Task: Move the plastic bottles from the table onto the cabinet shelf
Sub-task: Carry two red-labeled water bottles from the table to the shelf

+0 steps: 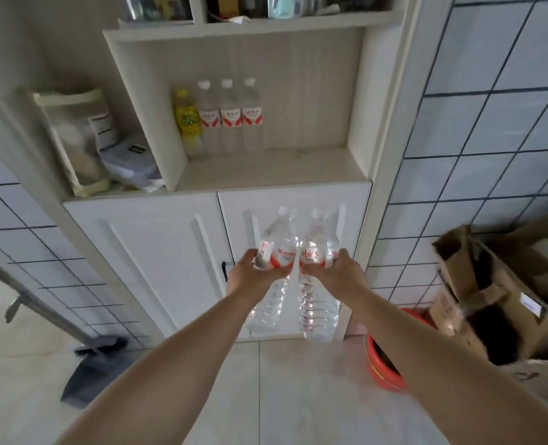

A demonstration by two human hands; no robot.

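At frame centre, the left hand [253,273] grips two clear water bottles [274,248] by their red labels, fingers curled round them. Just beside it, the right hand [337,271] grips two more bottles [317,248] the same way. Both pairs are held upright in front of the white cabinet doors [176,252], below the open shelf [266,170]. On that shelf, upper centre, stand a yellow bottle [187,120] and three clear red-labelled bottles [231,117] in a row. At right, open cardboard boxes [491,290] and a red basin [383,370]; their contents are unclear.
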